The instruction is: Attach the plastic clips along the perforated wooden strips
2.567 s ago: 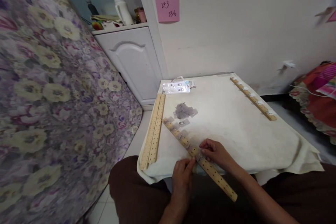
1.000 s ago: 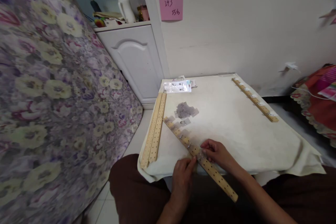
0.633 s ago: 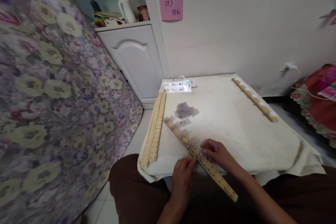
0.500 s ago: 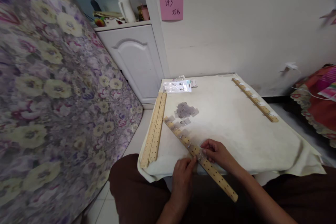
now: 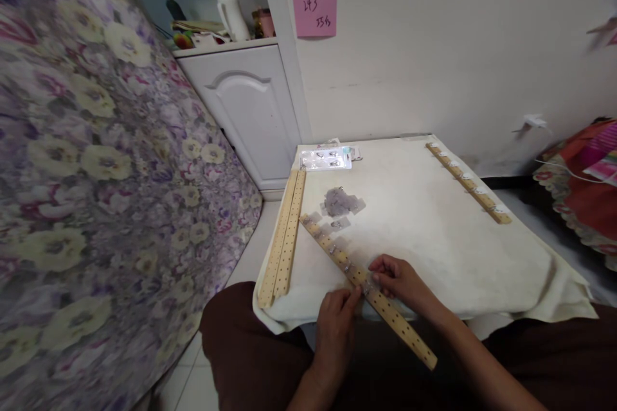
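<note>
A long wooden strip [image 5: 400, 329] drilled with holes lies diagonally across the near edge of a cloth-covered table [image 5: 434, 225]. Small clear hooks are fixed along its far half. My left hand [image 5: 337, 321] has its fingers curled against the strip's near side. My right hand [image 5: 400, 282] pinches a small clear hook [image 5: 369, 286] against the strip from the far side. A heap of loose clear hooks [image 5: 340, 202] lies just beyond the strip's far end.
Two more holed strips [image 5: 284, 237] lie side by side along the table's left edge, another strip with hooks [image 5: 465, 181] at the far right. A blister pack [image 5: 325, 158] sits at the back. A flowered mattress [image 5: 96, 167] leans on the left, near a white cabinet [image 5: 245, 109].
Almost nothing differs: both hands stay at the same spot on the diagonal strip, and the view has shifted only slightly.
</note>
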Motion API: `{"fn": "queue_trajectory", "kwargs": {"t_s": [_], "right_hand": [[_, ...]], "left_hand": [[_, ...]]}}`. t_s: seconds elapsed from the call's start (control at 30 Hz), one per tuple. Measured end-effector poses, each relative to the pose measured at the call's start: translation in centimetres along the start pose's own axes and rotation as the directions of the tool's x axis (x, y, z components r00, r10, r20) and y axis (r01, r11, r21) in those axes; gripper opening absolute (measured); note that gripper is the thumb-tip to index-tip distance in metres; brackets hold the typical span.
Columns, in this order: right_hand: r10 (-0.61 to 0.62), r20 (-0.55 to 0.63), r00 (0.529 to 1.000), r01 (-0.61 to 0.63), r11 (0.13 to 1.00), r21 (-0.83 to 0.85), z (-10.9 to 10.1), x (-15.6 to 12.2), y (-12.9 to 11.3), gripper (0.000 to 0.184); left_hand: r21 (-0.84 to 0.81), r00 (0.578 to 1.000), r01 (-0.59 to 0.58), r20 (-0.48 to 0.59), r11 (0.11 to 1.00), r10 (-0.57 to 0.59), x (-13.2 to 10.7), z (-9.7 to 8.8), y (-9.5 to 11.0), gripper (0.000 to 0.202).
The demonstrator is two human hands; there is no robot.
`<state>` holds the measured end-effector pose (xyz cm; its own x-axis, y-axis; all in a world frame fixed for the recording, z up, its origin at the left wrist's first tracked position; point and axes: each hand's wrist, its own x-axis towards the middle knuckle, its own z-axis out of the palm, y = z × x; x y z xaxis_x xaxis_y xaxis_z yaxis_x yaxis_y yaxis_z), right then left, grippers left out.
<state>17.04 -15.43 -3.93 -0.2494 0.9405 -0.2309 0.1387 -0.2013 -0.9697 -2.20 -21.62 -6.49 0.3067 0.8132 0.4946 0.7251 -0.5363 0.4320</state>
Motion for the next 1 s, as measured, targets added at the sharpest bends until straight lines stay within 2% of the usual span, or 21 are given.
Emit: {"fn": "queue_trajectory", "kwargs": {"t_s": [0.33, 0.5, 0.73, 1.0], "right_hand": [[-0.007, -0.01, 1.0, 0.007, 1.0, -0.03, 0.1, 0.0, -0.1, 0.013], [-0.067, -0.039, 0.997, 0.062, 0.992, -0.109, 0.2, -0.1, -0.2, 0.01], [-0.143, -0.098, 0.985, 0.109, 0.952, -0.286, 0.3, 0.0, 0.4, 0.015], [-0.112, -0.135, 0.984, 0.063, 0.944, -0.323, 0.3, 0.6, 0.9, 0.018]], "left_hand": [[0.014, 1.0, -0.025, 0.02, 1.0, 0.024, 0.0, 0.0, -0.3, 0.041], [0.0, 1.0, -0.014, 0.025, 1.0, 0.014, 0.2, -0.2, -0.1, 0.04], [0.004, 0.999, -0.018, 0.031, 1.0, 0.017, 0.4, -0.4, 0.0, 0.038], [0.016, 0.999, -0.037, 0.029, 0.999, 0.037, 0.4, -0.4, 0.0, 0.039]]}}
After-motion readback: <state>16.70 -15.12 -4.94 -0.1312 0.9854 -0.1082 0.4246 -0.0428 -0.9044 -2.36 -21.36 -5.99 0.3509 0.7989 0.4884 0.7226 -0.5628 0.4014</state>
